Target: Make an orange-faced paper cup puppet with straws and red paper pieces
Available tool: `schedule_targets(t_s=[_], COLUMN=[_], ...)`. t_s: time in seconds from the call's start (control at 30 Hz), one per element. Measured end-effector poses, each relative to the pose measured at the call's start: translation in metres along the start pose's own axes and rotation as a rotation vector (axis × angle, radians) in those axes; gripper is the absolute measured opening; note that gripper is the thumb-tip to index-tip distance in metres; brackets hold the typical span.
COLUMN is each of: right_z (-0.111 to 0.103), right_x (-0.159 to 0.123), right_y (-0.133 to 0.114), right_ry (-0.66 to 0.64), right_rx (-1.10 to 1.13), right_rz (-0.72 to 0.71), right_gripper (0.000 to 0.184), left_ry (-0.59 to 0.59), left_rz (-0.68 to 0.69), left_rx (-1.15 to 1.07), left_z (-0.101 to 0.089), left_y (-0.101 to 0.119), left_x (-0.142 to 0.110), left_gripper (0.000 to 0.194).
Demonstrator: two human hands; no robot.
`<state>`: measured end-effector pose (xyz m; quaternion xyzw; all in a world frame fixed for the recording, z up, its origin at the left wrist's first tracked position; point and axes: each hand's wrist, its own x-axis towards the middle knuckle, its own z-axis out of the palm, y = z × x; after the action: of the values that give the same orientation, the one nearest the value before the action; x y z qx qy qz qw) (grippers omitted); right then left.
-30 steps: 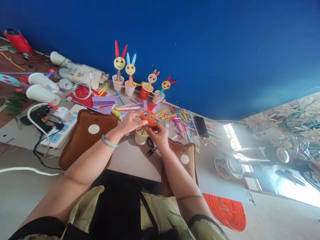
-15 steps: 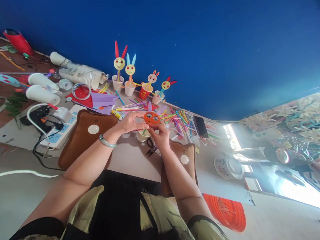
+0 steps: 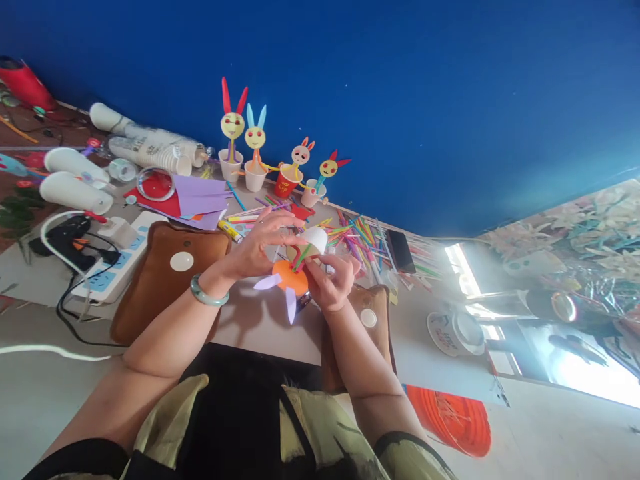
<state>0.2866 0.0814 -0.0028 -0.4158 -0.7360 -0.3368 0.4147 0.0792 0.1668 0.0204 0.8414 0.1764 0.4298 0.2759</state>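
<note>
While left fingers [image 3: 289,237] grasp a tipped white cup [image 3: 317,239], right fingers [image 3: 323,281] pinch its green stem [image 3: 303,255], an orange, lavender-eared head [image 3: 290,279] hanging just below them.

On the pale grey counter [image 3: 250,330] I see two brown cushions, the left one [image 3: 165,293] beside a white power strip [image 3: 133,257] and the right one [image 3: 374,302] partly behind a forearm. Beyond the left cushion I find a pile of purple and red sheets [image 3: 200,193], with a yellow marker [image 3: 230,231] near it. Four paper cups [image 3: 287,184] stand upright in a row at the back. I make out scattered colourful sticks [image 3: 357,237], a dark phone [image 3: 401,252] beside them, and a white bowl [image 3: 445,337] farther right.
</note>
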Motion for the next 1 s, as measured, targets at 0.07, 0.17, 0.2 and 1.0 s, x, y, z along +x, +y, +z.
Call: schedule_targets(t_s=[0.07, 0.17, 0.2, 1.0], right_z=[-0.001, -0.001, -0.001, 0.003], right_x=[0.001, 0.003, 0.003, -0.018], right_y=[-0.001, -0.002, -0.003, 0.001], right_ry=[0.017, 0.051, 0.057, -0.075], right_rx=[-0.017, -0.028, -0.027, 0.08], right_rz=[-0.021, -0.016, -0.011, 0.142], right_gripper=[0.014, 0.01, 0.01, 0.012], left_ry=[0.013, 0.038, 0.044, -0.011], left_rz=[0.038, 0.098, 0.112, 0.079], left_rx=[-0.03, -0.095, -0.112, -0.143], left_z=[0.0, -0.001, 0.0, 0.002], left_y=[0.002, 0.004, 0.005, 0.014], left_x=[0.0, 0.0, 0.0, 0.001], left_gripper=[0.032, 0.025, 0.023, 0.014])
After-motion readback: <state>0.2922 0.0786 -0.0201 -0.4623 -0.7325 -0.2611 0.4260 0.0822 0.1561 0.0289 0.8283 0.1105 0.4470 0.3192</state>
